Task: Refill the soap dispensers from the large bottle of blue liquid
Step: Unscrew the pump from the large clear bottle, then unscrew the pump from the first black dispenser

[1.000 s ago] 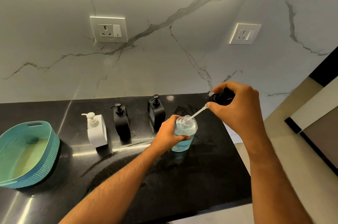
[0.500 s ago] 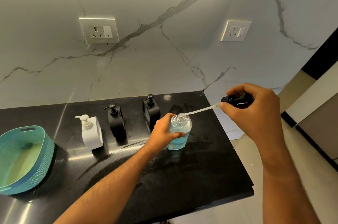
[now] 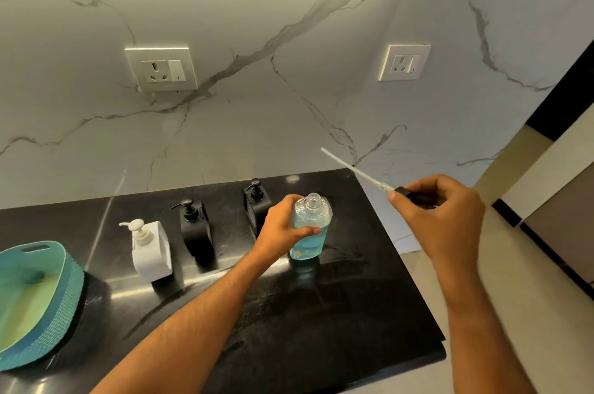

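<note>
A clear bottle of blue liquid stands on the black counter, its neck open. My left hand grips its side. To the right, above the counter's edge, my right hand holds the black pump head, whose white dip tube points up and left, clear of the bottle. Along the back stand a white dispenser and two black dispensers, all with pumps on.
A teal plastic basket sits at the counter's left end. The marble wall carries two sockets. The counter ends just right of the bottle, with floor beyond. A cabinet underside runs overhead.
My right hand has drawn the pump and its tube fully out of the bottle, moved right, and tilted the tube upward. The left hand stays on the bottle.
</note>
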`<state>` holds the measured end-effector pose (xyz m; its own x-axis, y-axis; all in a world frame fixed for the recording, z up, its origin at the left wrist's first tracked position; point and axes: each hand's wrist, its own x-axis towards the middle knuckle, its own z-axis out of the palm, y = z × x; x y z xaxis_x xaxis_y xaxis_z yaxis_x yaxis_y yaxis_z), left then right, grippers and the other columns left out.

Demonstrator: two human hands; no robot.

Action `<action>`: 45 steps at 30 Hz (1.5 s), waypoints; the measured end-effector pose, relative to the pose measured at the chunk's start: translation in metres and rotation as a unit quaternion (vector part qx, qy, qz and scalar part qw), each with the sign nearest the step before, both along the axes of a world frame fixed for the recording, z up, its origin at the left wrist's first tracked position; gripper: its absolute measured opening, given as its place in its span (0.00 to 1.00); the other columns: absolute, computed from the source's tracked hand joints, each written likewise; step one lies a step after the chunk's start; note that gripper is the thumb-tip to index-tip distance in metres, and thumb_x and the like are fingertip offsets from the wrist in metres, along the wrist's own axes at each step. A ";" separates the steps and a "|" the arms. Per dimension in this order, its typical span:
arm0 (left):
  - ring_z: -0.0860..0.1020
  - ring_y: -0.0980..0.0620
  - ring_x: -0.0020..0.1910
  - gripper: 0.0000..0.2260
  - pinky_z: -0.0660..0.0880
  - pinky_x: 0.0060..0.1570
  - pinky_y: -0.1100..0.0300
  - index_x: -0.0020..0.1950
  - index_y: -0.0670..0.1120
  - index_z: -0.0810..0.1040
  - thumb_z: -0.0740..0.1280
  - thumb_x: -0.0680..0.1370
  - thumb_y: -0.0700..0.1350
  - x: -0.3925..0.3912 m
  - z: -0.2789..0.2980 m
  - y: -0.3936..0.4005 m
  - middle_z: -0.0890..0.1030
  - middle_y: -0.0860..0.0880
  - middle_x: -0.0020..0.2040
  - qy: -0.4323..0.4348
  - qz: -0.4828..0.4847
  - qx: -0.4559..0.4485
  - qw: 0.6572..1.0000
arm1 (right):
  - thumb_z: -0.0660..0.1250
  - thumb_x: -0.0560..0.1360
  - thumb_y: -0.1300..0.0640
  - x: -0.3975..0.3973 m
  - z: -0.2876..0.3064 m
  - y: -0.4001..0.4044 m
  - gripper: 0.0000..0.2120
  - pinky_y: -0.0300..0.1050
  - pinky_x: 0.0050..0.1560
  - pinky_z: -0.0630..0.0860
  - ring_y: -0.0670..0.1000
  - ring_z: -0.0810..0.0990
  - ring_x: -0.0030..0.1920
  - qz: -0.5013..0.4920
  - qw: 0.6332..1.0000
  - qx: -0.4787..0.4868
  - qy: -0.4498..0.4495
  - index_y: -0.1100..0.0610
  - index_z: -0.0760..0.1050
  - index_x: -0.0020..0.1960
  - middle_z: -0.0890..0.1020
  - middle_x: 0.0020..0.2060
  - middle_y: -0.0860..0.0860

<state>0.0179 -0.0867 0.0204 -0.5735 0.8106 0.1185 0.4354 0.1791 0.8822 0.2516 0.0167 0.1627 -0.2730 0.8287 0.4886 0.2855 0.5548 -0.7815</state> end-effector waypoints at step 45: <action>0.77 0.56 0.64 0.32 0.78 0.65 0.53 0.70 0.51 0.70 0.81 0.70 0.46 -0.023 -0.015 0.046 0.77 0.54 0.65 -0.028 0.001 -0.017 0.999 | 0.79 0.70 0.59 -0.053 -0.253 0.018 0.22 0.38 0.52 0.75 0.46 0.75 0.52 -0.015 0.962 -0.140 -0.233 0.58 0.77 0.61 0.75 0.51 0.47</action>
<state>-0.0047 -0.0404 0.0052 -0.5796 0.8127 0.0594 0.3858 0.2095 0.8985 0.1985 0.0352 -0.0900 -0.3817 0.9213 0.0748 0.6540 0.3264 -0.6825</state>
